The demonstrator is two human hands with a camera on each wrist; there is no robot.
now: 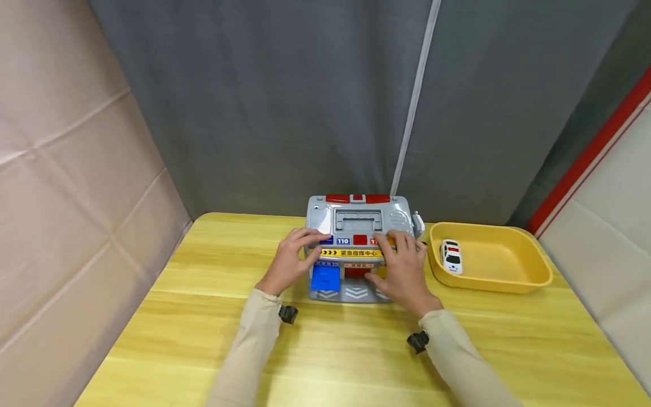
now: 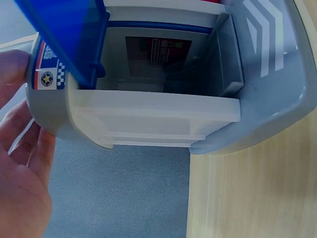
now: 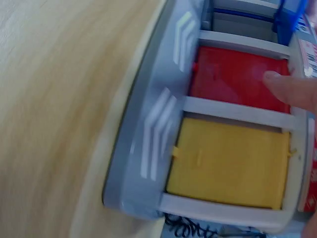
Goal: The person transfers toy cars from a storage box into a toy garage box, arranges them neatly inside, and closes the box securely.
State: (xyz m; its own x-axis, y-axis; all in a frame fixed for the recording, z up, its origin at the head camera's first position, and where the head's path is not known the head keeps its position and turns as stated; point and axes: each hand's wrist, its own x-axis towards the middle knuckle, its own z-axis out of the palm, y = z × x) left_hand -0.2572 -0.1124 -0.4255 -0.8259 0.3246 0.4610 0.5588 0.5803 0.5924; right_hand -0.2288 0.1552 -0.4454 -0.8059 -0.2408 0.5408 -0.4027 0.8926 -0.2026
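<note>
A grey toy garage (image 1: 320,217) with a red-trimmed roof stands on the table. Its blue door (image 1: 325,278) is swung up, showing the hollow bay behind it; the red door (image 3: 233,77) and yellow door (image 3: 228,163) are closed. My left hand (image 1: 291,257) holds the garage's left front corner, thumb in front and index finger on the roof near the blue button. My right hand (image 1: 404,274) lies at the right front, fingers over the roof edge by the red button (image 1: 360,239). Its thumb extends over the red door; whether it touches is unclear.
Right of the garage, a yellow tray (image 1: 495,285) holds a white toy car (image 1: 451,256) at its left end. The wooden table (image 1: 213,271) meets a grey curtain (image 1: 285,113) at the back. Light walls stand on both sides.
</note>
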